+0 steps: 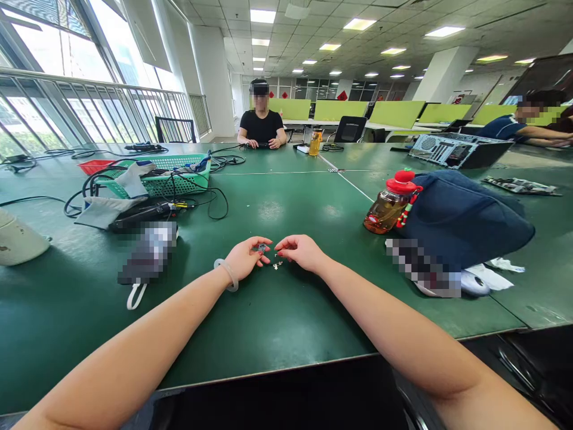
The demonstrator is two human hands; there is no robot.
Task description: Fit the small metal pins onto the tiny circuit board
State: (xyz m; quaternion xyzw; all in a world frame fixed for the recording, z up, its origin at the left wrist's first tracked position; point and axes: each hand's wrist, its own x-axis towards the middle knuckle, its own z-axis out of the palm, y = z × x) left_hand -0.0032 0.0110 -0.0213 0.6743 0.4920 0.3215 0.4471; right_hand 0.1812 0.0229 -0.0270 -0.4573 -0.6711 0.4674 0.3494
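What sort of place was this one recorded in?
Probably an open-plan office with a shared worktable: lime-green dividers stand in the background, a black chair is near them, and a computer case lies on the large green table.

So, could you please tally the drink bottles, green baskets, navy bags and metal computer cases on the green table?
Drink bottles: 2 (red-lidded transparent amber bottle, yellow-orange bottle)
Green perforated plastic basket: 1
Navy fabric bag: 1
Silver metal computer case: 1
Total: 5
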